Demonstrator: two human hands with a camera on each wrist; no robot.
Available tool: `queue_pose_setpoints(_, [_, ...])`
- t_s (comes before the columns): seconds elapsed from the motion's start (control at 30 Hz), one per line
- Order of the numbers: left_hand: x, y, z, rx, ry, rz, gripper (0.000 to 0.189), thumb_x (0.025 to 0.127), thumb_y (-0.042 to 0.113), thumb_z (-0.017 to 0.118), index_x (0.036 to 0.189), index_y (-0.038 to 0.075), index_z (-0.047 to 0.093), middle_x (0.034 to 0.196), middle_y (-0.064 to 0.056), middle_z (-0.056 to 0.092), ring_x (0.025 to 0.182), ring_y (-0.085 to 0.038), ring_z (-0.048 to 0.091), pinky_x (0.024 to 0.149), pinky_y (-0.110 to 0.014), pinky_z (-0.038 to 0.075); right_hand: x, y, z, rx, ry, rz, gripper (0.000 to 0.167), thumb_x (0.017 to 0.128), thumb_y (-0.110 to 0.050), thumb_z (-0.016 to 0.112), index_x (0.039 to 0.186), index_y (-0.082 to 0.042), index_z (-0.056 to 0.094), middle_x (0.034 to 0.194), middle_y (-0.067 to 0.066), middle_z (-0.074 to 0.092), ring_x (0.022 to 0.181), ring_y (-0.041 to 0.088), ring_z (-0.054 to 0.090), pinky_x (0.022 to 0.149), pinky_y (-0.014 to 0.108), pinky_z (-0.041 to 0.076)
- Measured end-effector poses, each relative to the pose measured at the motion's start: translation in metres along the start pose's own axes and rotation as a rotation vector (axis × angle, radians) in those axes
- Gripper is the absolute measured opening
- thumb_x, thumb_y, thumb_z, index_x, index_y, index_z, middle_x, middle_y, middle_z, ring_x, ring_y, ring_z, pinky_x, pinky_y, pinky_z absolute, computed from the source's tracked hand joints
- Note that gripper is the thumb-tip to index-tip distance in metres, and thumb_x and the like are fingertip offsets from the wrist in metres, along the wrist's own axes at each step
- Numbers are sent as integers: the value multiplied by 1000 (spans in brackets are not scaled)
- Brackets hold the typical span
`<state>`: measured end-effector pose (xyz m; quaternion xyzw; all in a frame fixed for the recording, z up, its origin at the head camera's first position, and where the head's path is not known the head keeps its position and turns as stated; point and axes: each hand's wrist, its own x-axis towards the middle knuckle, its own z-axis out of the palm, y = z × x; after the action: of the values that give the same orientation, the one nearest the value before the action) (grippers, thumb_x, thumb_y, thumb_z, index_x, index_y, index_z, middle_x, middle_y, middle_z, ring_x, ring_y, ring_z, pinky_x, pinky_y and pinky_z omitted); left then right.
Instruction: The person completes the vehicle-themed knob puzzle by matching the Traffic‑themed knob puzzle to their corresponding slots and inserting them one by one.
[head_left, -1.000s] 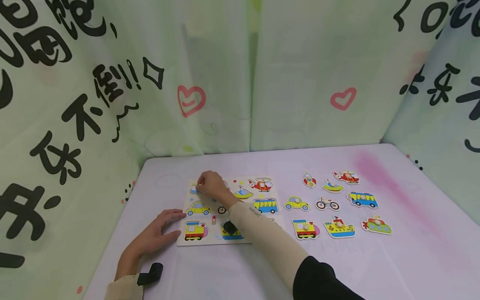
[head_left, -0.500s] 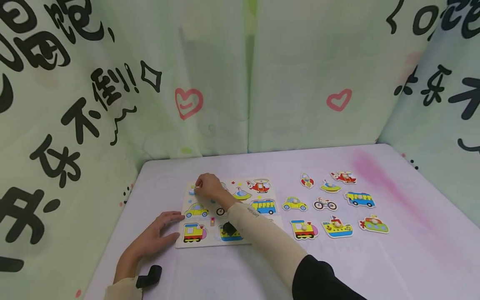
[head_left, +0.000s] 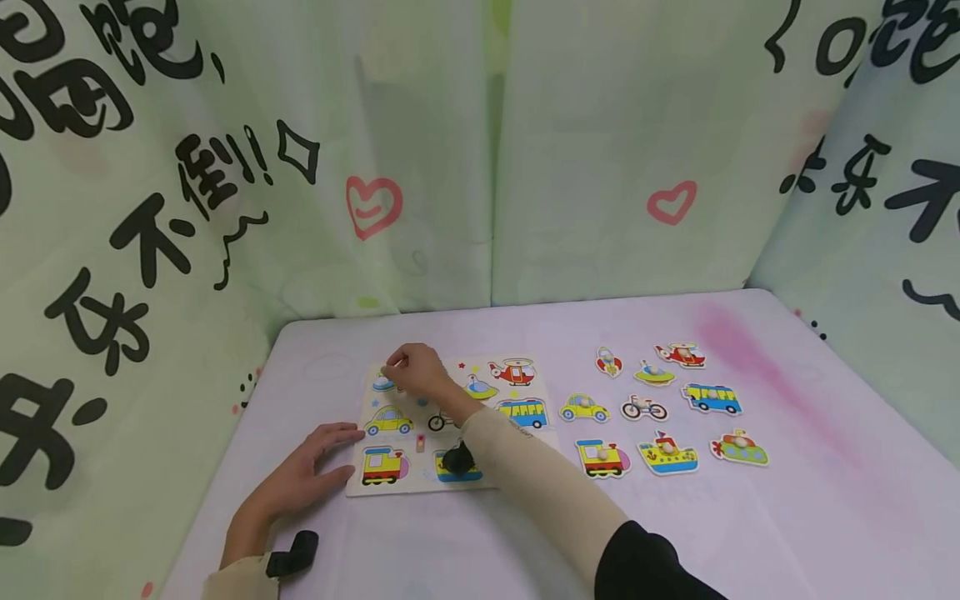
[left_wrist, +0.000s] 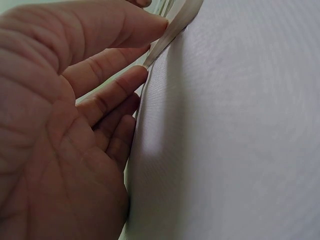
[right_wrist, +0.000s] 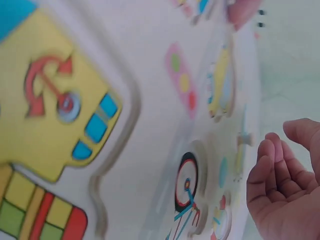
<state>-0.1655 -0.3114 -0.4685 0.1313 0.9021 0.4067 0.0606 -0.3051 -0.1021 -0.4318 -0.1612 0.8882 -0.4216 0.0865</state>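
A pale wooden puzzle board printed with vehicles lies left of centre on the table. Fingertips and thumb of my left hand touch its left edge; the left wrist view shows the fingers loosely bent along the board's rim. Over the upper left corner hovers my right hand, beside a blue-topped piece set in the board. In the right wrist view a small knob stands up just off the fingertips, and thumb and fingers are apart with nothing between them. My right forearm covers part of the board.
Several loose knobbed pieces lie right of the board: rocket, helicopter, flying saucer, car, bicycle, bus, train, ship, submarine. A printed curtain hangs behind the table.
My right hand has let go of the blue-topped piece's knob and lifted slightly, so more of the piece shows. My left hand stays at the board's edge. The head view has shifted a little.
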Motion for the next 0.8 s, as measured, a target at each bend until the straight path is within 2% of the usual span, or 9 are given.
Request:
queue_pose_setpoints(0.13, [1,1,0,12,-2,-6,46,94,14,72,139,14,60,150,-15,47,144,-45,37,115,-68,30,-4,2,-5,99,14,12,26,99,-30,68,112,-7,72,94,1,62,77,11,54,65,20,45])
queue_pose_setpoints(0.37, [1,3,-2,30,-2,41,45,95,15,72,138,13,60,147,-16,50,142,-45,40,114,-67,31,-16,0,-13,285,-3,-10,25,99,-27,69,112,-6,73,88,1,67,74,12,58,63,21,47])
queue_pose_setpoints(0.57, [2,5,-2,14,-9,14,46,95,17,73,139,13,60,149,-17,48,143,-46,38,114,-68,31,-25,-8,-22,363,-39,-33,26,99,-29,68,114,-8,72,92,0,71,88,22,66,69,21,51])
queue_pose_setpoints(0.8, [2,-1,1,7,10,48,46,94,16,73,138,12,61,147,-17,49,141,-46,40,113,-69,32,-36,-15,-28,422,-87,-66,25,100,-30,68,114,-10,72,94,0,73,87,17,66,79,29,57])
